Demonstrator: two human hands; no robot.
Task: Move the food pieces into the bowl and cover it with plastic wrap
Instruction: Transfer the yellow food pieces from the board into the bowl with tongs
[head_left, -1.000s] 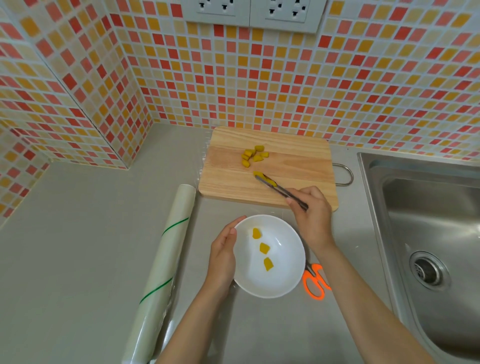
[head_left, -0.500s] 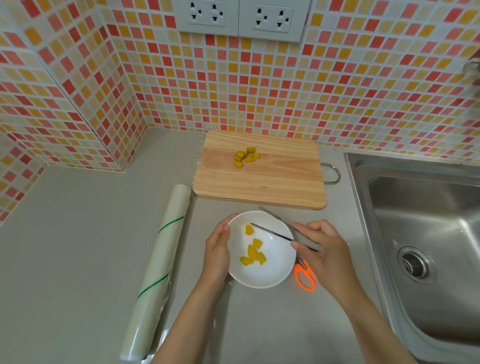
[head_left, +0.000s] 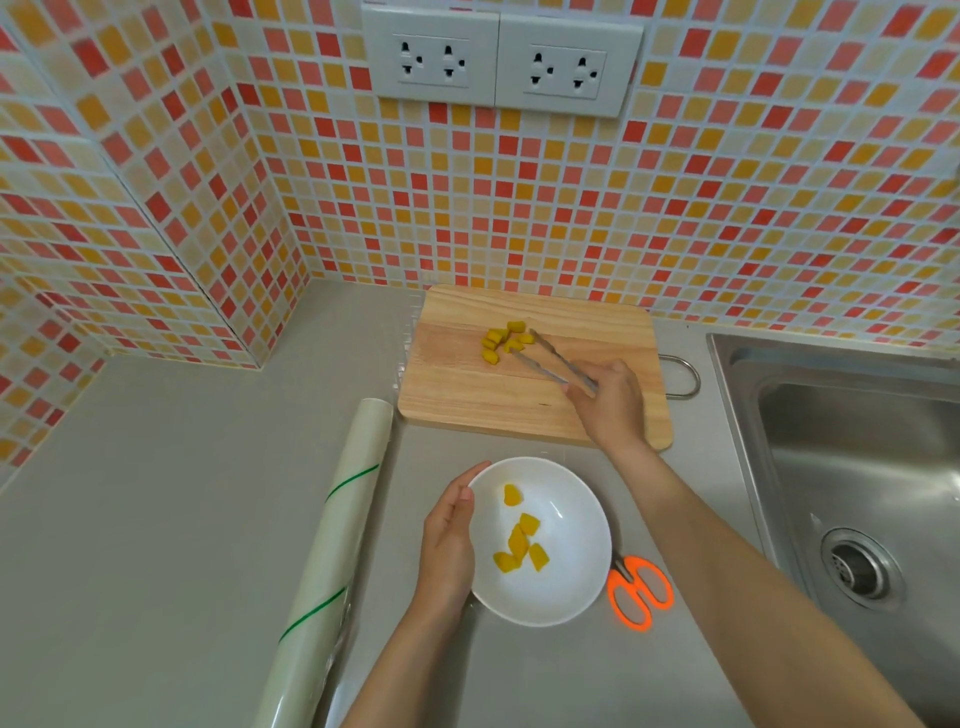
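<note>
A white bowl (head_left: 571, 582) stands on the grey counter with several yellow food pieces (head_left: 519, 543) inside. My left hand (head_left: 447, 540) rests against the bowl's left rim, steadying it. A small pile of yellow pieces (head_left: 501, 338) lies on the wooden cutting board (head_left: 467, 395) at the back. My right hand (head_left: 610, 402) holds metal tongs (head_left: 550, 361) over the board, their tips spread apart right beside the pile. The roll of plastic wrap (head_left: 332, 551) lies to the left of the bowl.
Orange-handled scissors (head_left: 639, 592) lie just right of the bowl, under my right forearm. A steel sink (head_left: 857, 467) fills the right side. Tiled walls close off the back and left corner, with sockets (head_left: 501, 62) above the board.
My right hand carried a piece from the board with the tongs, dropped it into the bowl, then went back to the pile on the board. The left hand stayed on the bowl.
</note>
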